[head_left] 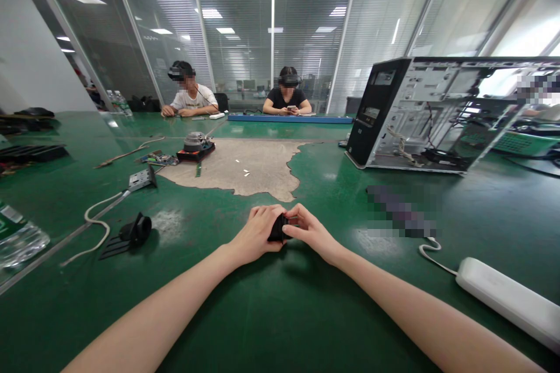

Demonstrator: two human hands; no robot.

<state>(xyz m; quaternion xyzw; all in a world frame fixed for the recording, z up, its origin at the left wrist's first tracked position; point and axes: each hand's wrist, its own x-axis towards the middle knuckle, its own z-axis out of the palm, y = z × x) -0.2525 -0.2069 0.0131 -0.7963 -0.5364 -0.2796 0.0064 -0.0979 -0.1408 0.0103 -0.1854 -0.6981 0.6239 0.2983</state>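
Observation:
Between my two hands, low over the green table, is a small black part (277, 228); much of it is covered by fingers, and its exact kind cannot be made out. My left hand (254, 234) wraps around it from the left, fingers over the top and thumb below. From the right, my right hand (312, 234) grips its edge with bent fingers and thumb. To the left lies a black plastic piece (139, 229) with a round collar and flat slats. Beyond it is a small metal bracket (142, 179) by a pale cord (105, 224).
An opened computer case (380, 113) stands at right, near a white power strip (507, 291). A clear bottle (21, 236) lies at left. Ahead, a heatsink with fan (196, 144) sits on a bare table patch (254, 172). Two people sit across the table (245, 315).

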